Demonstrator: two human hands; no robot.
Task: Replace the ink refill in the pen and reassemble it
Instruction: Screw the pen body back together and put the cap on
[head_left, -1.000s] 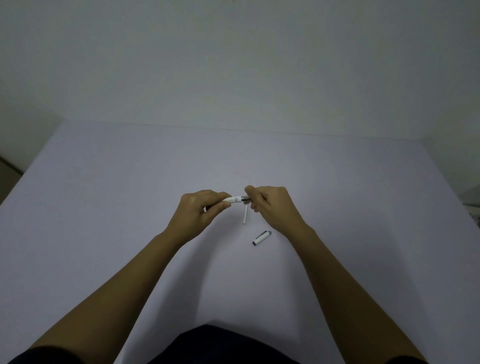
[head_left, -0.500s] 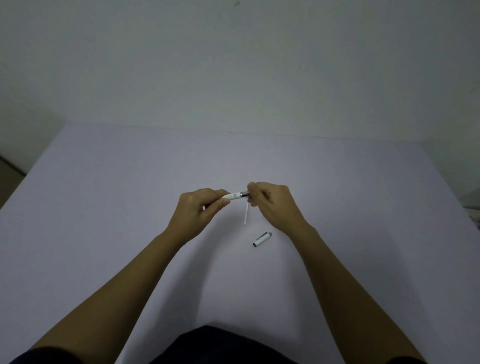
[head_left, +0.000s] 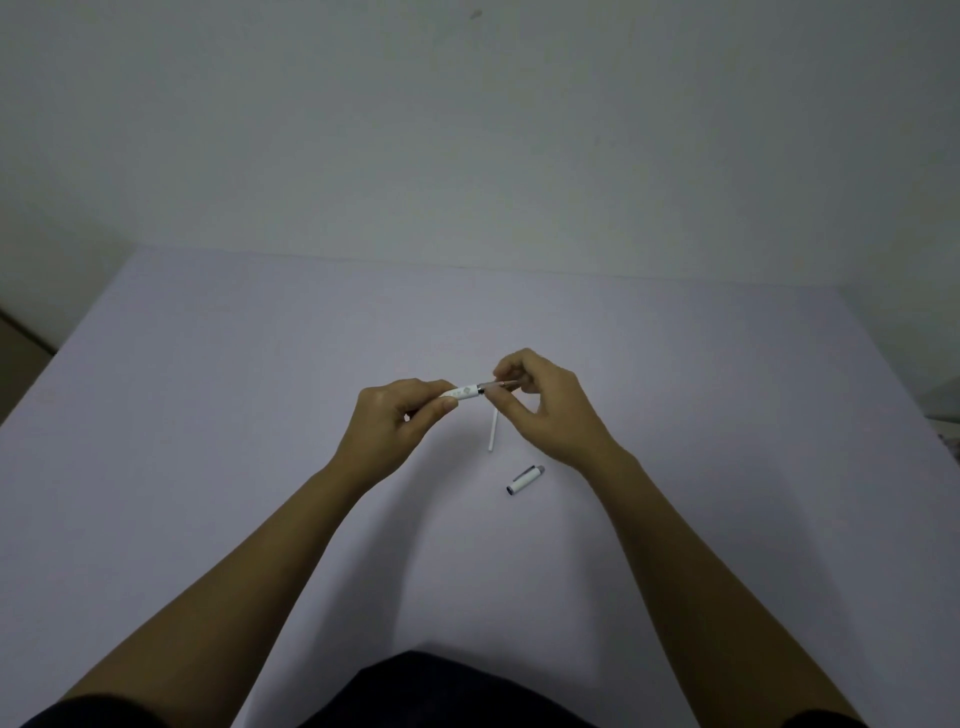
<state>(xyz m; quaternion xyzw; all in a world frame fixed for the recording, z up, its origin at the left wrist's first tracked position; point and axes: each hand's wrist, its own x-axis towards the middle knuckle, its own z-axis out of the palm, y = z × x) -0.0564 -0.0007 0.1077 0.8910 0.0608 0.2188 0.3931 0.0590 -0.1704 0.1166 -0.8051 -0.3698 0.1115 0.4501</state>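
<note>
The left hand (head_left: 395, 415) pinches one white pen barrel (head_left: 466, 392); the right hand (head_left: 545, 410) grips its dark front section (head_left: 500, 385). One white refill (head_left: 493, 430) lies on the table (head_left: 208, 415) below the right hand's fingers, one pen cap (head_left: 524, 480) nearer its wrist.

Dim, flat light; soft shadows, wide-angle bending at edges.

Both forearms reach fwd, wrists raised above surface. Left hand (head_left: 390, 422) curled, thumb + index pinched at its right side. Right hand (head_left: 551, 410) opposite, fingertips (head_left: 503, 370) pinched, nearly meeting left.
</note>
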